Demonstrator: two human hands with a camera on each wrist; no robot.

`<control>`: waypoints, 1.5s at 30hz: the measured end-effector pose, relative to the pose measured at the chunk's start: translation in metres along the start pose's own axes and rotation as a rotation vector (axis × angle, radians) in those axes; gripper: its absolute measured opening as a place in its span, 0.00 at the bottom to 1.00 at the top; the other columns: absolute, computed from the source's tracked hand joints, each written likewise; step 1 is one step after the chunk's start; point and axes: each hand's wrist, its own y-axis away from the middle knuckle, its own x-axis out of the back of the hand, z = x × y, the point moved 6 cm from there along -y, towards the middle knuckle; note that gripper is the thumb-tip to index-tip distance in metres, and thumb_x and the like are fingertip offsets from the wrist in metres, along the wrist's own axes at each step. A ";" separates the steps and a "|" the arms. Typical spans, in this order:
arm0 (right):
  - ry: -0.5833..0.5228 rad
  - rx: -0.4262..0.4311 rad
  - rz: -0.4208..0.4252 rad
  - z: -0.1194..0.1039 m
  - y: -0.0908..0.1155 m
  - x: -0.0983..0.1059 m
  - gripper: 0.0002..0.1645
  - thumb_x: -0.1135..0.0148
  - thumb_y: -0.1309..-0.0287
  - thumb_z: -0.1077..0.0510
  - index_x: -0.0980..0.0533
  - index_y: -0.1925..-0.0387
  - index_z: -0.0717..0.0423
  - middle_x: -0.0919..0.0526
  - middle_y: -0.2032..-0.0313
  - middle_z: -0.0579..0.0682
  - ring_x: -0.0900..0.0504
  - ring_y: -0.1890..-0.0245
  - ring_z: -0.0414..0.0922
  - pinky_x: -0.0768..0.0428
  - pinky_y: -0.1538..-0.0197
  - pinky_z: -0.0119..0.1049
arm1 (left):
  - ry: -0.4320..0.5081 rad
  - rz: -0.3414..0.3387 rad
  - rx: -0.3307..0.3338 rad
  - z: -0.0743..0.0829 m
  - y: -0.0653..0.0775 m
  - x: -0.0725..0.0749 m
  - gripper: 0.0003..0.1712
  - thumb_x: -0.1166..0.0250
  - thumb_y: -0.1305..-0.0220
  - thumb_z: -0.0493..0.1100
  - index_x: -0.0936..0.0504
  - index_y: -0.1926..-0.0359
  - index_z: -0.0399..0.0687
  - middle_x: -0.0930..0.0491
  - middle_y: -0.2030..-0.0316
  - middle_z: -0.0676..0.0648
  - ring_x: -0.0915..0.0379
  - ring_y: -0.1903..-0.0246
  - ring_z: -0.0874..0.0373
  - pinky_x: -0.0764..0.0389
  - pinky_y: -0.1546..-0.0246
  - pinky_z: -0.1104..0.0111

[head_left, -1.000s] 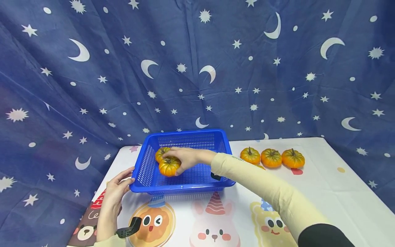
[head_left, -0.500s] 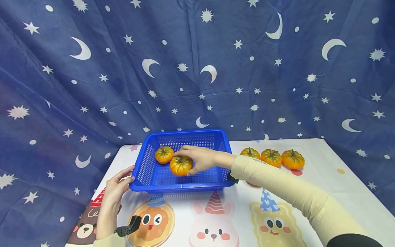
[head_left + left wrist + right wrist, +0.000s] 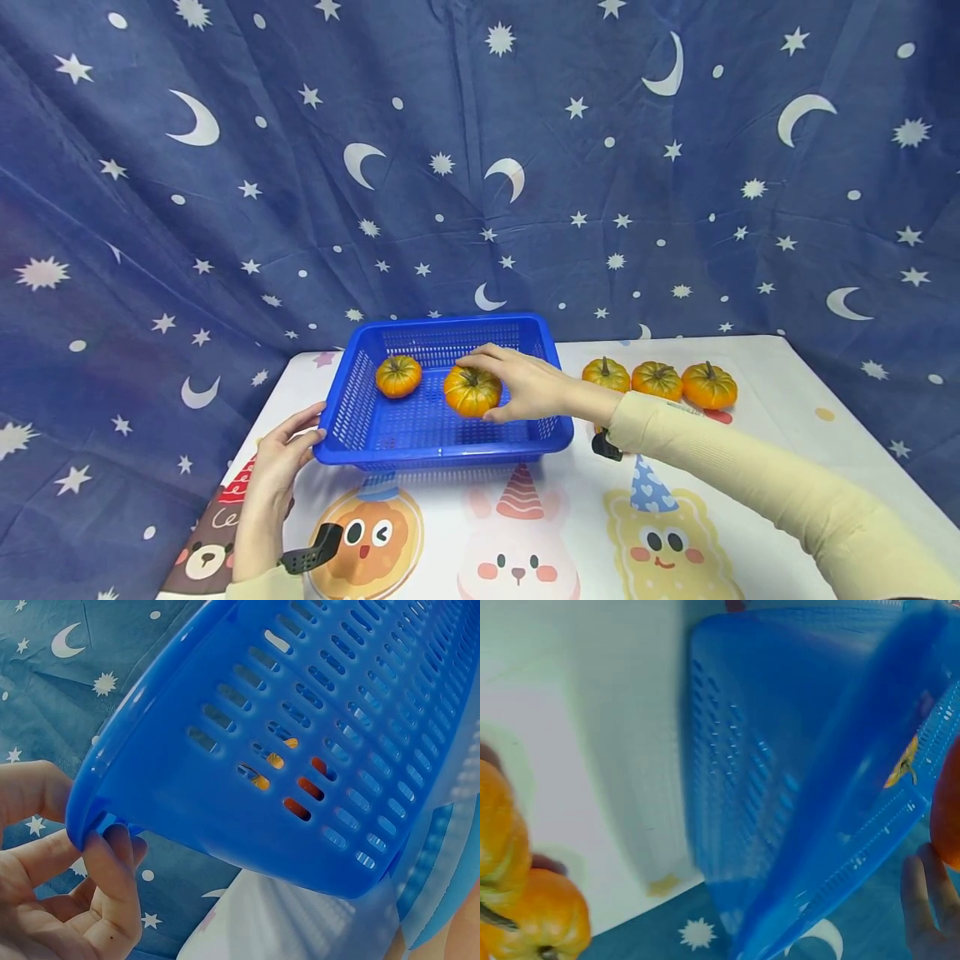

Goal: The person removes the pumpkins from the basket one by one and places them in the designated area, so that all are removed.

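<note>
Inside the blue plastic basket (image 3: 442,455), one small orange-and-green pumpkin (image 3: 397,377) sits near the left back corner. My right hand (image 3: 540,387) grips a second pumpkin (image 3: 469,395) by its sides, thumb toward the front, over the basket's middle. In the right wrist view this held pumpkin (image 3: 949,814) shows at the right edge, beside the fingertips (image 3: 919,889). My left hand (image 3: 277,467) holds the basket's front left corner. The left wrist view has its fingers (image 3: 112,881) curled under the rim (image 3: 94,776); orange pumpkin shows through the slots.
Right of the basket, a row of pumpkins (image 3: 656,382) stands on the white table (image 3: 787,467) with its cartoon-printed cloth. My right sleeve (image 3: 720,450) passes in front of them. A dark blue curtain (image 3: 450,167) with moons and stars hangs behind the table.
My right hand has moved the gripped pumpkin rightward and slightly up, away from the other one in the basket. The left hand stays at the basket's corner.
</note>
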 end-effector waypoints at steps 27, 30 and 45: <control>-0.015 -0.110 0.232 0.041 0.089 0.030 0.50 0.24 0.58 0.50 0.36 0.32 0.42 0.33 0.35 0.49 0.29 0.38 0.52 0.23 0.45 0.53 | 0.013 0.004 -0.033 0.004 0.000 0.002 0.30 0.42 0.37 0.34 0.33 0.34 0.38 0.25 0.64 0.65 0.25 0.66 0.72 0.22 0.63 0.78; -0.022 -0.124 0.246 0.049 0.101 0.030 0.50 0.24 0.58 0.52 0.36 0.32 0.44 0.32 0.36 0.51 0.27 0.41 0.52 0.21 0.49 0.51 | 0.001 0.004 -0.029 0.004 0.000 0.002 0.30 0.42 0.37 0.35 0.32 0.33 0.39 0.26 0.63 0.65 0.25 0.65 0.73 0.23 0.62 0.78; 0.045 -0.244 0.294 0.076 0.164 0.038 0.49 0.25 0.58 0.56 0.36 0.33 0.45 0.32 0.37 0.53 0.26 0.43 0.54 0.17 0.56 0.46 | 0.010 0.006 -0.011 0.000 0.000 0.000 0.29 0.42 0.36 0.36 0.31 0.33 0.42 0.26 0.63 0.65 0.25 0.65 0.73 0.23 0.61 0.79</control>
